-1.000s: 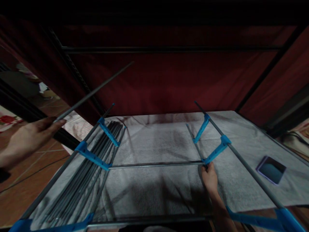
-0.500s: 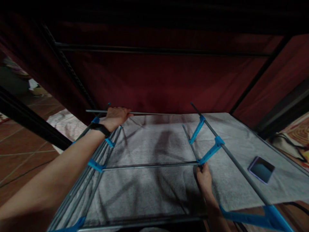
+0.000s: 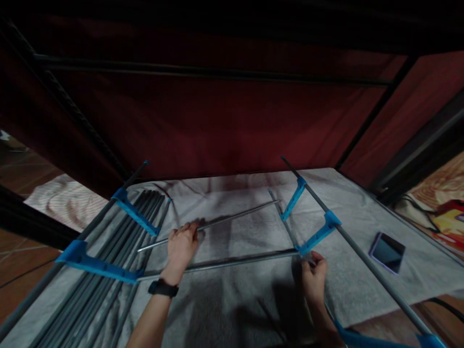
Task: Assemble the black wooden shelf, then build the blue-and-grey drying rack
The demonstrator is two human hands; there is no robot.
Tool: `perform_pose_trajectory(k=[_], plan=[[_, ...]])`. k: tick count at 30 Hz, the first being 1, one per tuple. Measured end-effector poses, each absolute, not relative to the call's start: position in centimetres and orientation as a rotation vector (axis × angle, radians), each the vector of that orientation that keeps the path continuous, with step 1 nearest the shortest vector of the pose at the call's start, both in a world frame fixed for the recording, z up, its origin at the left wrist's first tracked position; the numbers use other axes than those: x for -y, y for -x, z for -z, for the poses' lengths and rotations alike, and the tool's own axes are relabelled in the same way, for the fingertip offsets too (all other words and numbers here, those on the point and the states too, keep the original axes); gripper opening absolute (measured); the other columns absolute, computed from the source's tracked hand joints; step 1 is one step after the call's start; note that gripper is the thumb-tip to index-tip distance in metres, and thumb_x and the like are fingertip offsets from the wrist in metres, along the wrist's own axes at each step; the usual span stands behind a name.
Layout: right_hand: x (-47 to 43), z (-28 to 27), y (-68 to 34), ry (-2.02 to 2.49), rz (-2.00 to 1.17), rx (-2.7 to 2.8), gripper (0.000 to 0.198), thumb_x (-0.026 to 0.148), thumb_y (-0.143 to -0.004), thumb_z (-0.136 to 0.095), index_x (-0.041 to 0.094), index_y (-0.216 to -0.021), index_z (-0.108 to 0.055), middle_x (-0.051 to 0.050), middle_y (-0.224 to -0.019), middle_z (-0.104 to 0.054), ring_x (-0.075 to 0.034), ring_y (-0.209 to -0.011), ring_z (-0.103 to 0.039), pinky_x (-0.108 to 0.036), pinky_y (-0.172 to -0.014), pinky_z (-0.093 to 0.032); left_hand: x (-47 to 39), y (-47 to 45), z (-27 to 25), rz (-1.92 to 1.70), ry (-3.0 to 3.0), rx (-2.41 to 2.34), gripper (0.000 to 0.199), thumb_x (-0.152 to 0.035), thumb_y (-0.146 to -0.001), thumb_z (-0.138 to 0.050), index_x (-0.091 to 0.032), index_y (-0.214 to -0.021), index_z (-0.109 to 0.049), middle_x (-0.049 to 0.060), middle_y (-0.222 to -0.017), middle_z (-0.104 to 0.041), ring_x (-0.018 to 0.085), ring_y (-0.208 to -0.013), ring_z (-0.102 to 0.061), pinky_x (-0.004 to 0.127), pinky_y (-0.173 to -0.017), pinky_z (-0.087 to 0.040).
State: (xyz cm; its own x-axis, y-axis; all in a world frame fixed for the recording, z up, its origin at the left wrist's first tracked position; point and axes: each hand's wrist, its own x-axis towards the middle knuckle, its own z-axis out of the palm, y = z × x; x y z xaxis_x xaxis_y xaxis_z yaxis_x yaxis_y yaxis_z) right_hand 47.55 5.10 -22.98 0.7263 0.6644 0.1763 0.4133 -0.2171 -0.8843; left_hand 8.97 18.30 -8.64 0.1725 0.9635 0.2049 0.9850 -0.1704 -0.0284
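Observation:
My left hand (image 3: pixel 183 246) is closed around a loose metal tube (image 3: pixel 235 216), which slants over the cloth, its right end by the far right upright. My right hand (image 3: pixel 314 275) is curled, fingers bent, just below the lower end of a blue bracket (image 3: pixel 316 238); what it grips, if anything, is hidden. From that bracket a fixed crossbar (image 3: pixel 242 261) runs left to another blue bracket (image 3: pixel 96 263). Two more blue brackets, one on the left (image 3: pixel 136 212) and one on the right (image 3: pixel 293 199), join the grey side poles farther back.
Several grey tubes (image 3: pixel 105 261) lie bundled at the left on the pale cloth (image 3: pixel 224 193). A phone (image 3: pixel 387 252) rests on the cloth at the right. Behind stands a dark frame with red fabric (image 3: pixel 217 125). A long grey pole (image 3: pixel 369 266) runs along the right side.
My left hand has brought the loose tube nearer, down from the back edge, and it now slants. My right hand has shifted slightly right and down from the bracket end. The view has turned left.

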Motion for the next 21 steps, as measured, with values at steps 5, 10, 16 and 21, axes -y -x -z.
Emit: perform_pose_trajectory(k=[5, 10, 16, 21], plan=[[-4.7, 22.2, -45.6, 1.743, -0.524, 0.91, 0.037, 0.044, -0.085, -0.051, 0.022, -0.114, -0.056, -0.01, -0.108, -0.064, -0.027, -0.1, -0.063, -0.044, -0.093, -0.052, -16.2, -6.9, 12.1, 0.246, 2.3, 1.887, 0.035, -0.015, -0.094, -0.039, -0.02, -0.113, -0.068, 0.011, -0.109, -0.074, 0.026, -0.1, -0.068, 0.04, -0.086, -0.042], [-7.0, 20.8, -42.9, 1.597, -0.726, 0.919, 0.038, 0.043, -0.081, -0.06, 0.021, -0.111, -0.064, -0.011, -0.11, -0.069, -0.025, -0.092, -0.067, -0.042, -0.083, -0.057, -14.9, -5.7, 12.9, 0.332, 2.307, 1.955, 0.034, -0.016, -0.093, -0.037, -0.022, -0.106, -0.068, 0.008, -0.105, -0.075, 0.026, -0.096, -0.069, 0.04, -0.084, -0.043], [-12.1, 19.3, -42.0, 1.435, -0.838, 0.726, 0.042, 0.042, -0.074, -0.07, 0.022, -0.111, -0.064, -0.008, -0.112, -0.068, -0.023, -0.092, -0.066, -0.039, -0.075, -0.059, -14.3, -4.4, 14.4, 0.534, 2.403, 1.979, 0.034, -0.02, -0.094, -0.038, -0.025, -0.108, -0.069, 0.007, -0.105, -0.075, 0.024, -0.099, -0.069, 0.04, -0.086, -0.045], [-15.3, 19.4, -42.3, 1.356, -0.995, 0.547, 0.04, 0.034, -0.067, -0.077, 0.023, -0.104, -0.063, -0.003, -0.098, -0.07, -0.021, -0.087, -0.069, -0.04, -0.082, -0.06, -14.4, -3.9, 15.5, 0.495, 2.452, 1.956, 0.034, -0.021, -0.096, -0.038, -0.024, -0.109, -0.07, 0.008, -0.106, -0.075, 0.026, -0.1, -0.068, 0.043, -0.089, -0.044]])
